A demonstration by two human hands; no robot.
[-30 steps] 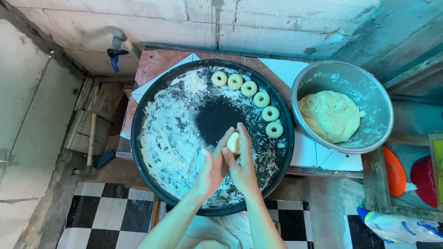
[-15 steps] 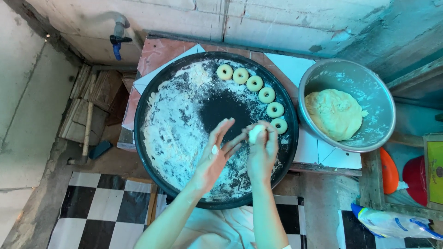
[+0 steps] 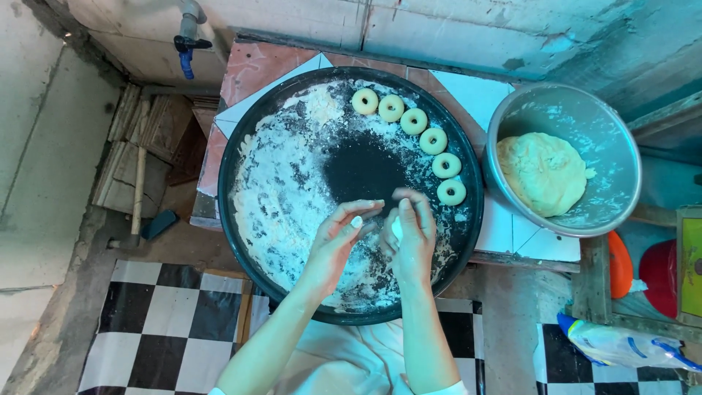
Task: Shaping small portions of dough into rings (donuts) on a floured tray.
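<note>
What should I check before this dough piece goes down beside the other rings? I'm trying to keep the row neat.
1. Dough piece held in the right hand: ok, though mostly hidden by the fingers.
2. Hole formed in the piece: cannot tell, fingers cover it.
3. Left hand free to help: ok, its fingertips are at the piece.
4. Free spot after the last ring in the row of six: ok, bare floured tray below it.
5. Flour on the tray surface: ok, though the centre is bare.
6. More dough in the metal bowl: ok, a large lump is left.
</note>
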